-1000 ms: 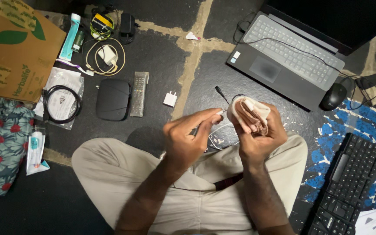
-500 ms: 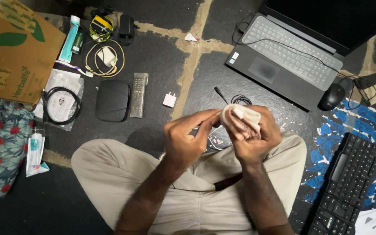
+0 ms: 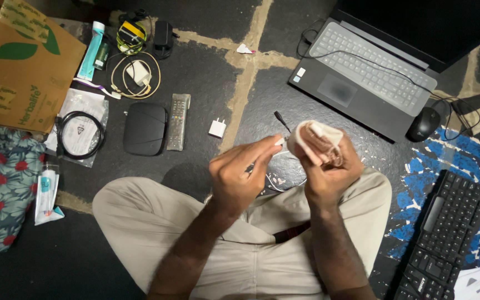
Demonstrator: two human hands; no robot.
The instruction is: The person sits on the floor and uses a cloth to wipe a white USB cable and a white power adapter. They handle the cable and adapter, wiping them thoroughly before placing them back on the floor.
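Gripping a folded beige cloth (image 3: pixel 316 141), our right hand (image 3: pixel 329 172) is closed around it in front of our lap. Our left hand (image 3: pixel 237 175) pinches with thumb and fingers the end of a thin cable (image 3: pixel 280 143), and this end touches the cloth. We cannot tell exactly which part of the cable is between the fingers. Its black plug (image 3: pixel 280 119) lies on the dark floor (image 3: pixel 206 78) just above the hands, and white loops of it lie on the floor between our knees.

We sit with crossed legs in beige trousers (image 3: pixel 140 216). Near the left hand, on the floor, there is a small white charger (image 3: pixel 216 128), then a grey remote control (image 3: pixel 177 121) and just beside it a flat black box (image 3: pixel 145 128). Farther left lie a coiled black cable on a plastic bag (image 3: pixel 79 132) and a cardboard box (image 3: pixel 20 66). To the right of the cloth stands an open laptop (image 3: pixel 362 72) with a black mouse (image 3: pixel 423 123) beside it, and a black keyboard (image 3: pixel 445 233) lies by our right knee.
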